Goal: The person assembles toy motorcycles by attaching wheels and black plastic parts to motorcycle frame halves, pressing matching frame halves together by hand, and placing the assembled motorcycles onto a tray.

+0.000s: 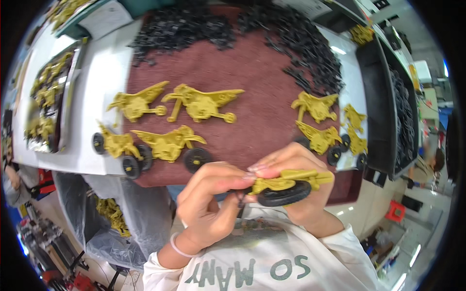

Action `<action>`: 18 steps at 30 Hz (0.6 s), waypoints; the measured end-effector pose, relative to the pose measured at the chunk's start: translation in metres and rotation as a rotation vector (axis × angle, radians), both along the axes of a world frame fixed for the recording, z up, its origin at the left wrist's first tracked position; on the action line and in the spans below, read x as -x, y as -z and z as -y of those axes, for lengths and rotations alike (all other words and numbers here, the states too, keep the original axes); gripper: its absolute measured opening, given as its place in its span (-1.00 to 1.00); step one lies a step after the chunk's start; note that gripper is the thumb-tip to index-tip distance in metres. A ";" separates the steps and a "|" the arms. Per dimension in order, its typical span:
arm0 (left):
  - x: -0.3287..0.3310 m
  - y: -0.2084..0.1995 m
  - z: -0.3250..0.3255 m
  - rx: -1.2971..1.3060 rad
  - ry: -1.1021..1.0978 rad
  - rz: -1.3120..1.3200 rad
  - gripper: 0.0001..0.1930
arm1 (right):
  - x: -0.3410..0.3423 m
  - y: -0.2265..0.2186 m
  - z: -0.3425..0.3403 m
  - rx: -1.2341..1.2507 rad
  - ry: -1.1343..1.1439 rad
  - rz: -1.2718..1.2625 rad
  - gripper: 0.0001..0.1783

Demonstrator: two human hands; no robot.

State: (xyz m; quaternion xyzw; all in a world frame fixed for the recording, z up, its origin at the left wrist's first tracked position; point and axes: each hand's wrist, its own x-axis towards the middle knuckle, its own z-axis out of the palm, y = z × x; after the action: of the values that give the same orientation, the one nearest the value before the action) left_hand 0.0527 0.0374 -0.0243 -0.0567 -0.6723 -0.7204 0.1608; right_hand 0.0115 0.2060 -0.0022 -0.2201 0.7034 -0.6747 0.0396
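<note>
Close to my body, both hands hold a yellow toy motorcycle [272, 185] on its side, a black wheel [285, 194] at its lower edge. My left hand [208, 199] is closed, thumb and fingers pinching its left end, where a small black part [241, 198] shows between the fingertips. Around its right end wrap the fingers of my right hand [303, 162], the fingertips meeting those of the left. Just beyond, on a dark red cloth [262, 116], lie yellow motorcycle bodies without wheels [201, 103] and others with black wheels fitted [167, 143].
Piles of small black parts [189, 31] line the far side of the cloth. At the right stands a black bin [381, 111] of black parts. A tray [73, 92] of yellow parts lies left. Clear plastic sheeting [150, 208] with yellow pieces sits below the table's left edge.
</note>
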 end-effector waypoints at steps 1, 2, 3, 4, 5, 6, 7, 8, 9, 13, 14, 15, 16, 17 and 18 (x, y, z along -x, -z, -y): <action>0.003 0.001 0.004 0.018 0.021 -0.018 -0.70 | -0.001 -0.001 0.000 -0.027 0.006 0.034 -0.65; 0.008 0.003 0.015 0.064 0.113 0.018 -0.74 | 0.003 0.002 0.001 -0.049 0.005 0.062 -0.63; 0.010 -0.002 0.024 -0.018 0.193 0.172 -0.73 | 0.004 0.007 0.000 -0.084 -0.010 0.073 -0.56; 0.014 -0.011 0.029 -0.122 0.280 0.319 -0.70 | 0.003 0.006 0.000 -0.134 -0.010 0.078 -0.49; 0.017 -0.012 0.035 -0.170 0.356 0.375 -0.64 | 0.001 0.006 0.006 -0.095 -0.053 0.062 -0.49; 0.019 -0.013 0.043 -0.226 0.429 0.431 -0.58 | 0.000 0.004 0.013 -0.109 -0.035 0.079 -0.41; 0.023 -0.022 0.051 -0.046 0.494 0.460 -0.53 | -0.002 -0.001 0.015 -0.138 -0.002 0.098 -0.31; 0.025 -0.031 0.055 -0.079 0.504 0.489 -0.54 | -0.004 0.001 0.015 -0.117 -0.034 0.086 -0.31; 0.024 -0.033 0.065 -0.038 0.459 0.451 -0.55 | -0.004 0.005 0.014 -0.156 -0.067 0.038 -0.22; 0.025 -0.042 0.139 -0.178 -0.313 0.224 -0.69 | 0.003 -0.005 0.017 -0.197 -0.037 0.045 -0.05; 0.031 -0.033 0.186 -0.157 -0.404 -0.043 -0.65 | 0.004 -0.006 0.012 -0.224 -0.002 0.037 -0.06; 0.043 -0.046 0.224 -0.149 -0.650 0.004 -0.57 | 0.005 -0.006 0.010 -0.197 0.016 0.054 -0.10; 0.049 -0.053 0.258 0.031 -0.761 -0.045 -0.54 | 0.006 -0.003 0.007 -0.191 0.014 0.050 -0.10; 0.049 -0.052 0.292 0.067 -0.847 -0.040 -0.52 | 0.007 -0.002 0.004 -0.185 0.025 0.067 -0.11; 0.044 -0.044 0.321 0.102 -0.933 -0.035 -0.49 | 0.008 0.000 0.002 -0.181 0.037 0.084 -0.13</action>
State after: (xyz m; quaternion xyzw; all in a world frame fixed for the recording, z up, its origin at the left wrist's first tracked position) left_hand 0.0085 -0.2838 0.0199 0.2315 -0.6579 -0.5360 0.4757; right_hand 0.0040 0.2045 -0.0018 -0.1742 0.7631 -0.6177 0.0764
